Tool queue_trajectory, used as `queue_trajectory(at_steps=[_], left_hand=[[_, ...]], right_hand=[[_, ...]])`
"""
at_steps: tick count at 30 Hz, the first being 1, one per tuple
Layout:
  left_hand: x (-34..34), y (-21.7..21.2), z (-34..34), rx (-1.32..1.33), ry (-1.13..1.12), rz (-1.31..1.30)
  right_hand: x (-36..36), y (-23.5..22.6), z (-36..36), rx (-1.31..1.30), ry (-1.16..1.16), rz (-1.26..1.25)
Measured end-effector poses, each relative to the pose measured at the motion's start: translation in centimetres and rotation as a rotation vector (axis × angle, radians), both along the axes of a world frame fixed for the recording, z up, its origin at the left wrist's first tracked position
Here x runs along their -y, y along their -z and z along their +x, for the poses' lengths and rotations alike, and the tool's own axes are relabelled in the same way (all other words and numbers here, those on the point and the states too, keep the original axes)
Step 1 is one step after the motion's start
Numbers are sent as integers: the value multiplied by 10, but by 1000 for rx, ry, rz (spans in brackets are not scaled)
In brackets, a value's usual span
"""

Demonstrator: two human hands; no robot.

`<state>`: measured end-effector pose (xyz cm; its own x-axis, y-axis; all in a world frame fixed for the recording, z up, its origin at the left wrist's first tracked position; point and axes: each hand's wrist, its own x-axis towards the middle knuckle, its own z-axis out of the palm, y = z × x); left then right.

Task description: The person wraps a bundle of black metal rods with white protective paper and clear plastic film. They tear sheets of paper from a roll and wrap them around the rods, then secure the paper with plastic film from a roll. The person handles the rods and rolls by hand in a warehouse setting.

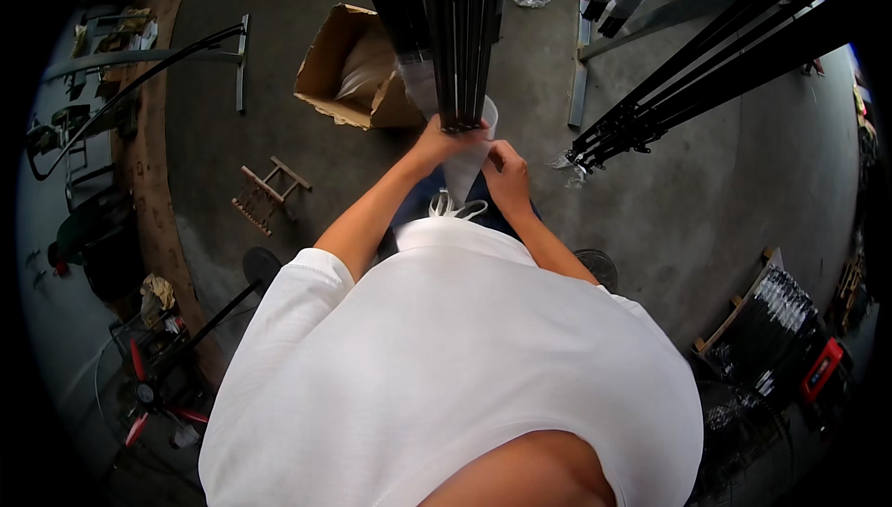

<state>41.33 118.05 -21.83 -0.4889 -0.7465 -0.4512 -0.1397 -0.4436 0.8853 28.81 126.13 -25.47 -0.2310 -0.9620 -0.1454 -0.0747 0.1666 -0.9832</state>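
Observation:
A bundle of long black rods (459, 52) reaches from the top edge down to just in front of my body. At its near end my left hand (439, 147) is closed around the rods from below, its fingers partly hidden behind them. A translucent plastic sleeve (462, 175) hangs under the rod ends and spreads to their right. Close by on the right, my right hand (506, 173) pinches the edge of this sleeve with bent fingers. More of the wrapping shows behind the bundle, left of the rods.
An open cardboard box (390, 105) with whitish film inside stands left of the rods. Further left is a small wooden stool (268, 194). Another bundle of black rods (688, 61), with film on its ends, rests at the right near a metal stand (578, 79). Wrapped black parts (769, 326) lie lower right.

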Motion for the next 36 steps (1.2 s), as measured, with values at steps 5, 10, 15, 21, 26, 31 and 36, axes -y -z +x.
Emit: queue_trajectory(at_steps=[5, 10, 15, 21, 26, 31, 36], left_hand=[[3, 4, 2, 8, -19, -13], [5, 4, -1, -182, 136, 250], [22, 10, 3, -249, 301, 558], [46, -7, 0, -169, 644, 344], [58, -26, -4, 78, 886, 136], [57, -25, -2, 45, 870, 91], [57, -25, -5, -4, 839, 98]], right_hand=[[-4, -29, 5, 173, 32, 147], [-2, -29, 20, -248, -137, -107], [5, -34, 27, -132, -184, -96], [-4, -38, 23, -133, -232, -167], [-1, -33, 22, -60, -322, -254], [2, -28, 12, -3, -495, -372], [11, -29, 6, -90, -647, -420]])
